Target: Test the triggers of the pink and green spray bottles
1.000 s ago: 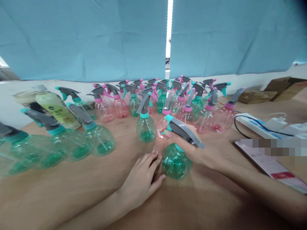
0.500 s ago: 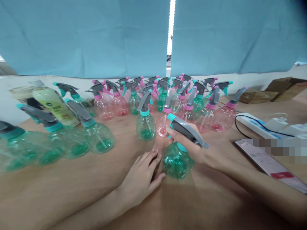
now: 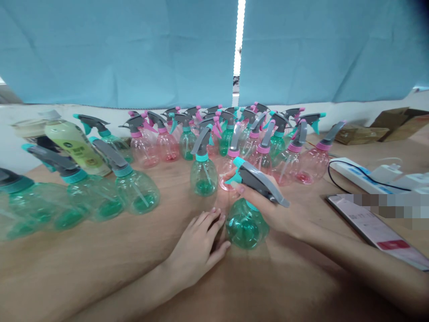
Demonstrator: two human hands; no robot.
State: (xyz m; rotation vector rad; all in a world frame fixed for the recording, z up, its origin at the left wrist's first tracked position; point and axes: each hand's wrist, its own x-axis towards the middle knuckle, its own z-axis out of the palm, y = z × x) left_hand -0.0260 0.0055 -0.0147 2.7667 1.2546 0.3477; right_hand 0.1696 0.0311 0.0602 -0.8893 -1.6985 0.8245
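Observation:
My right hand [image 3: 268, 203] is wrapped round the neck and trigger head of a green spray bottle [image 3: 247, 228], its thumb near the teal trigger and nozzle. That bottle stands on the wooden table [image 3: 140, 277], its grey head pointing up and to the left. Just left of its base, my left hand [image 3: 201, 243] lies on the tabletop with fingers apart and holds nothing. Straight ahead of the left hand stands another green spray bottle [image 3: 203, 176] with a teal collar. A pink spray bottle [image 3: 231, 167] is partly hidden behind my right hand.
Several pink and green spray bottles crowd the back. On the left stand more green bottles [image 3: 137, 192] and a pale green container [image 3: 72, 143]. At right are a power strip [image 3: 355, 174], a phone [image 3: 372, 232] and cardboard [image 3: 398, 123]. A blue curtain [image 3: 100, 53] hangs behind.
My right thumb and fingers have shifted on the spray head, and more of the teal trigger shows. The held bottle has moved very slightly left. My left hand stays put.

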